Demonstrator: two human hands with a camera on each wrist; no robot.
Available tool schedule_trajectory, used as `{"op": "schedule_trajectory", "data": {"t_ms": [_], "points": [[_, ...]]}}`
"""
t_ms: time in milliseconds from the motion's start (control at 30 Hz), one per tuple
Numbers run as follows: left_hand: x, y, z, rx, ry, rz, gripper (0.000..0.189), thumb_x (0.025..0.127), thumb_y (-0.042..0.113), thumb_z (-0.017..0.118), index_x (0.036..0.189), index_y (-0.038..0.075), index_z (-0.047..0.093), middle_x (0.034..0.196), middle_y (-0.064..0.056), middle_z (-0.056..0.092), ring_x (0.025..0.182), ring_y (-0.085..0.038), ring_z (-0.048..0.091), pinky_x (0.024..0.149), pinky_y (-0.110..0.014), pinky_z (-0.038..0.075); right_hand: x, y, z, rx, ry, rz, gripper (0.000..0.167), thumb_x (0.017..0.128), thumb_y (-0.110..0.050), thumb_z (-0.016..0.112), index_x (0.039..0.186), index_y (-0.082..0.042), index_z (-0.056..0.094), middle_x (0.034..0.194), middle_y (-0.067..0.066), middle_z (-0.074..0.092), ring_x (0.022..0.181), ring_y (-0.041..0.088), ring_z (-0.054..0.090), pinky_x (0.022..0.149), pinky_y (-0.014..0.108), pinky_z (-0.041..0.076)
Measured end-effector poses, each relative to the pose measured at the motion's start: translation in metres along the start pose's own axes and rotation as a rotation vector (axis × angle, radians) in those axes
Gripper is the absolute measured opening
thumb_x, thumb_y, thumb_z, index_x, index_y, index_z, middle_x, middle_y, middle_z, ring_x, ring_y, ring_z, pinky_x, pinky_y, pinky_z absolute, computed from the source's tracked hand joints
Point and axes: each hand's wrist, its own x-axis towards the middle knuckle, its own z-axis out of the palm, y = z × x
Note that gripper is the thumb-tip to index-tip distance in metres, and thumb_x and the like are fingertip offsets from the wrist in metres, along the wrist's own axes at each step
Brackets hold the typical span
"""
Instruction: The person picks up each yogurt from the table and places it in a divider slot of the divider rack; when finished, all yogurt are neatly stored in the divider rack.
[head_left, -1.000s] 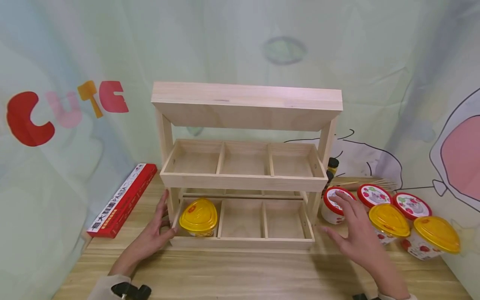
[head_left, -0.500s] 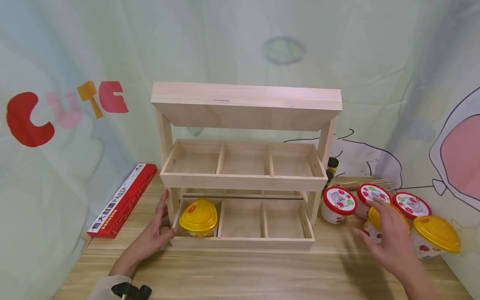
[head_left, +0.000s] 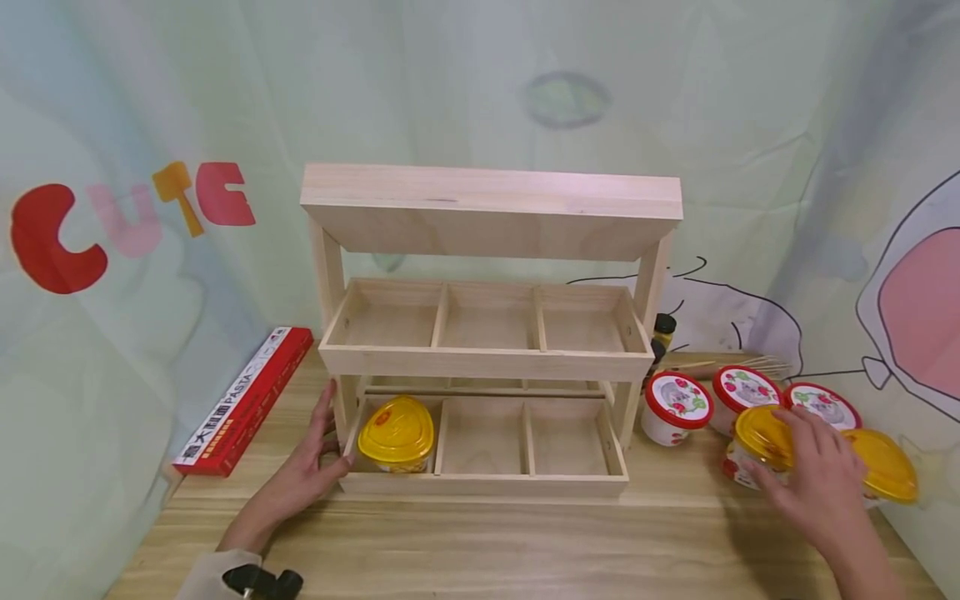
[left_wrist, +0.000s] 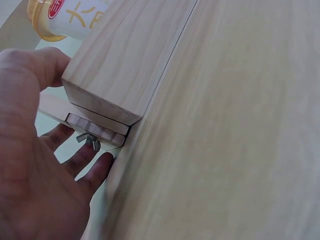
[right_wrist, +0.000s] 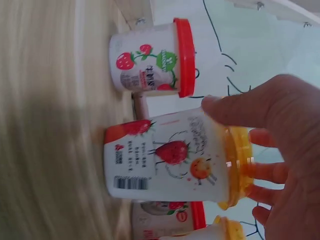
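Observation:
My left hand holds the lower left corner of a wooden two-tier rack, thumb at the bottom tray's front corner and fingers around the side by a wing nut. A yellow-lidded tub sits in that tray's left compartment. At the right, my right hand grips a strawberry-printed tub by its yellow lid, thumb on the near side and fingers around the far side. This tub stands upright on the table, partly hidden by the hand.
Red-lidded tubs and another yellow-lidded tub stand around my right hand. Small black-capped bottles and thin sticks lie behind. A red pasta box rests left of the rack, and printed curtains enclose the table.
My right hand has moved right, from over the nearest red-lidded tub to the front yellow-lidded tub, and closed around its lid. The left hand has stayed at the rack's corner.

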Motion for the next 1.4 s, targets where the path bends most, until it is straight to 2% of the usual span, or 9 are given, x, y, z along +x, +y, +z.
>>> {"op": "schedule_trajectory", "data": {"t_ms": [200,400,600,800,867,933,1100,1400], "points": [[0.000,0.000,0.000,0.017,-0.001,-0.002,0.118,0.097,0.012,0.073,0.172,0.035,-0.016,0.175,-0.031,0.016,0.146,-0.060,0.043,0.101,-0.021,0.049,-0.001,0.007,0.004,-0.040,-0.086,0.069,0.082,0.081,-0.012,0.088,0.148,0.003,0.042,0.162,0.041,0.026,0.130,0.068,0.031,0.105,0.086,0.022],[0.000,-0.001,0.000,-0.008,0.000,0.017,0.117,0.097,0.009,0.072,0.172,0.033,-0.015,0.174,-0.033,0.017,0.145,-0.061,0.044,0.100,-0.015,0.046,-0.001,0.007,0.008,-0.026,-0.064,0.068,0.074,0.082,-0.004,0.085,0.145,0.003,0.046,0.161,0.040,0.028,0.130,0.067,0.034,0.105,0.086,0.022],[0.001,-0.003,0.002,0.003,-0.002,0.006,0.117,0.098,0.010,0.072,0.172,0.034,-0.016,0.175,-0.033,0.015,0.145,-0.062,0.044,0.100,-0.015,0.046,-0.003,0.005,0.007,-0.004,-0.013,0.075,0.063,0.081,0.006,0.081,0.138,0.004,0.053,0.158,0.040,0.035,0.130,0.066,0.034,0.107,0.086,0.019],[0.001,-0.005,0.002,0.026,0.002,-0.001,0.117,0.098,0.011,0.071,0.172,0.034,-0.017,0.175,-0.033,0.014,0.145,-0.062,0.043,0.102,-0.021,0.050,-0.004,0.000,0.003,0.014,0.027,0.080,0.056,0.082,0.011,0.079,0.134,0.007,0.057,0.154,0.040,0.040,0.130,0.062,0.035,0.108,0.083,0.018],[0.001,-0.005,0.001,0.026,0.002,-0.003,0.117,0.098,0.011,0.071,0.172,0.035,-0.016,0.174,-0.034,0.015,0.145,-0.062,0.043,0.102,-0.020,0.050,-0.004,-0.003,0.001,0.019,0.045,0.078,0.055,0.082,0.012,0.079,0.133,0.007,0.058,0.155,0.039,0.041,0.130,0.062,0.035,0.107,0.082,0.019],[0.001,-0.005,0.001,0.025,0.004,-0.007,0.117,0.098,0.010,0.071,0.172,0.035,-0.016,0.175,-0.033,0.014,0.146,-0.061,0.043,0.101,-0.017,0.047,-0.005,-0.006,-0.002,0.029,0.076,0.062,0.054,0.082,0.013,0.079,0.131,0.007,0.059,0.155,0.039,0.042,0.130,0.061,0.037,0.106,0.081,0.020],[-0.001,-0.003,0.000,0.024,0.005,0.000,0.117,0.097,0.010,0.072,0.172,0.034,-0.016,0.175,-0.032,0.014,0.146,-0.061,0.042,0.102,-0.021,0.050,-0.008,-0.017,-0.010,0.071,0.154,0.012,0.050,0.082,0.014,0.079,0.128,0.007,0.060,0.156,0.034,0.045,0.131,0.058,0.041,0.107,0.077,0.021],[0.000,0.001,0.000,0.005,0.005,0.007,0.118,0.097,0.011,0.073,0.172,0.034,-0.015,0.176,-0.030,0.012,0.147,-0.060,0.041,0.101,-0.016,0.047,-0.010,-0.044,-0.019,0.128,0.235,-0.075,0.051,0.079,0.014,0.082,0.126,0.005,0.063,0.154,0.031,0.052,0.135,0.055,0.046,0.115,0.073,0.022]]}}
